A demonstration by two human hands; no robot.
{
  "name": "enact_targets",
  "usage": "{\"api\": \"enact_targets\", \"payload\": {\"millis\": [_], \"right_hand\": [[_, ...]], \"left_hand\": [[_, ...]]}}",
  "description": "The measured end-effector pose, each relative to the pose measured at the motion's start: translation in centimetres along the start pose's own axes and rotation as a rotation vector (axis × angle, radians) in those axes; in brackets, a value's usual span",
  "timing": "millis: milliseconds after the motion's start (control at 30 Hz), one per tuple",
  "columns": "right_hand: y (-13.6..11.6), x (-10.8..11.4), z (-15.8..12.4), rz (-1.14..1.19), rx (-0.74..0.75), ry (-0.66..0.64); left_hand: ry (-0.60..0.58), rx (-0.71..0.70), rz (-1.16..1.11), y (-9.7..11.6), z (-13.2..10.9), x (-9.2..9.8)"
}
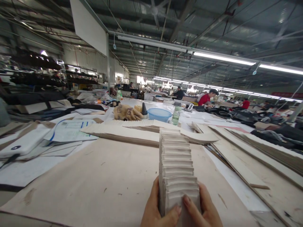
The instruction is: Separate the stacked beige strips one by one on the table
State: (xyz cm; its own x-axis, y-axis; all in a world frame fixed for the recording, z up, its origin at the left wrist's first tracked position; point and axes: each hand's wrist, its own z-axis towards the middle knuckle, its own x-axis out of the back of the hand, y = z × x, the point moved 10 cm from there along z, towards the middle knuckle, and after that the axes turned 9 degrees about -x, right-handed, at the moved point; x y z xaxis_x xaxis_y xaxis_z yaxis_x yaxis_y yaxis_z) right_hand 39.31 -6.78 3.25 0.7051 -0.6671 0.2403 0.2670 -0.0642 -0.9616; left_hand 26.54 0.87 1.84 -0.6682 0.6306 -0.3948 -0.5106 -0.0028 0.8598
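— Stack of pale cut pieces (178,157): where?
— Low and centre, resting on the pale table sheet (94,183), pieces on edge and fanned, long axis straight away from the body.
— Grip?
— Near end only. Left hand (155,212) closed against the left flank, right hand (205,211) against the right, both thumbs pressed on the front piece. Far end free, beyond either hand, no nearer to one than the other.
— Containers?
— Blue basin (159,114) well beyond the far end, contents hidden by the rim. Clear bottle (175,115) just right of it, upright, fill impossible to tell.
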Motion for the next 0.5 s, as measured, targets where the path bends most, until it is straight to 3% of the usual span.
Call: {"api": "enact_targets", "payload": {"millis": [233,500], "right_hand": [[-1.0,0.3,-0.7,-0.022,0.163,0.118],[-0.6,0.5,-1.9,-0.047,0.212,0.261]], "left_hand": [[0.002,-0.001,-0.005,-0.1,-0.1,-0.1],[-0.001,-0.005,0.015,-0.5,-0.1,0.3]]}}
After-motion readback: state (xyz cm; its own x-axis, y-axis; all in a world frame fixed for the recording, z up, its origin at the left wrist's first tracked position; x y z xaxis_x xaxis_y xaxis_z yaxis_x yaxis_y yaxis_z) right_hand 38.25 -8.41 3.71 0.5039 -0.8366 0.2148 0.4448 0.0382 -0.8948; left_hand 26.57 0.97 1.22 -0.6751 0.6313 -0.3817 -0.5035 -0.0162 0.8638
